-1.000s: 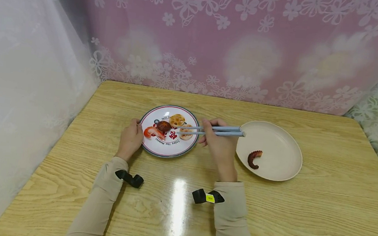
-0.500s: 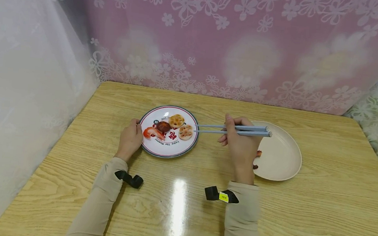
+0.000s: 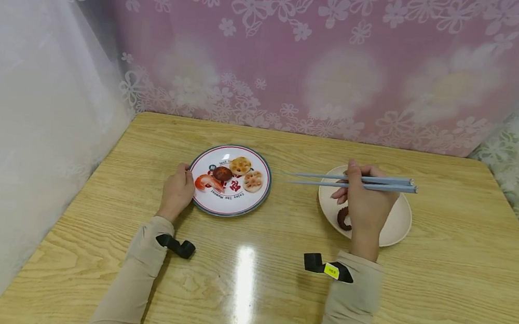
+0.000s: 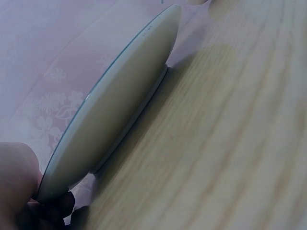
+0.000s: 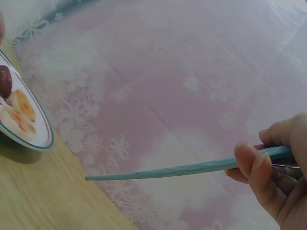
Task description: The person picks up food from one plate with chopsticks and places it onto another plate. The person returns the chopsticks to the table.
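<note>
My left hand (image 3: pixel 177 191) grips the left rim of a round patterned plate (image 3: pixel 231 207); the left wrist view shows the thumb above the rim and fingers beneath. On that plate lie a shrimp (image 3: pixel 208 182), a shiitake mushroom cap (image 3: pixel 222 174) and two lotus root slices (image 3: pixel 241 166). My right hand (image 3: pixel 368 204) holds a pair of pale blue chopsticks (image 3: pixel 321 176), tips pointing left over the table between the plates, with no food at them. Beneath that hand is a beige oval plate (image 3: pixel 401 225), bearing a dark curled octopus tentacle (image 3: pixel 342 219), partly hidden by the hand.
The plates stand apart on a wood-grain table (image 3: pixel 271 288). A pink floral cloth (image 3: pixel 268 69) hangs behind the table's back edge, and a whitish sheet (image 3: pixel 51 84) hangs at the left. Each sleeve carries a black wrist mount (image 3: pixel 176 245).
My right hand has moved right with the chopsticks, from over the patterned plate to over the beige plate. The left hand and the food on the patterned plate stay in place.
</note>
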A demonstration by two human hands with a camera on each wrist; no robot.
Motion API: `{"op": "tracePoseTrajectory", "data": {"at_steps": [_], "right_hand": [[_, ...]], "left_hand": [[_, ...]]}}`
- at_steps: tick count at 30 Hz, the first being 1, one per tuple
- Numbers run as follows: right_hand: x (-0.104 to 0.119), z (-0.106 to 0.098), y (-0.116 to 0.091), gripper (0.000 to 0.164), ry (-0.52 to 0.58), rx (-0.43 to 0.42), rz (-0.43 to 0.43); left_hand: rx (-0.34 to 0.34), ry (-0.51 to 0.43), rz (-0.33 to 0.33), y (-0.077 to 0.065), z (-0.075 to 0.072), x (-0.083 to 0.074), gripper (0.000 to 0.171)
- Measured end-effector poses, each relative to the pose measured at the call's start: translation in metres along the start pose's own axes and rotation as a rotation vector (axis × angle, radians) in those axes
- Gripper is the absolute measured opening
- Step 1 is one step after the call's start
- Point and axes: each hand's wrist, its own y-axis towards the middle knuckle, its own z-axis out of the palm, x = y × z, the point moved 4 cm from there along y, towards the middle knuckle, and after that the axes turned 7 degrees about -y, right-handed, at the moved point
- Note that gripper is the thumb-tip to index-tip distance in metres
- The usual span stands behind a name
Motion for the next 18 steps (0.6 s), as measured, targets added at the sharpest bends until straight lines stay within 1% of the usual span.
{"op": "tracePoseTrajectory", "data": {"at_steps": [6,11,14,18], "right_hand": [[-0.008,-0.029,0.007,0.027,0.076,-0.092,0.018],[-0.01,-0.052,0.008,0.028,0.129,-0.173,0.06],[-0.006,-0.061,0.008,0.031,0.13,-0.204,0.076],[0.0,-0.067,0.007,0.032,0.104,-0.213,0.063]], "left_hand": [[0.001,0.008,0.004,0.001,0.001,0.002,0.037],[0.006,0.01,-0.001,0.002,0.002,0.002,0.037],[0.007,0.01,-0.004,0.001,0.002,0.001,0.037],[0.009,0.009,-0.014,0.001,0.002,0.002,0.037]]}}
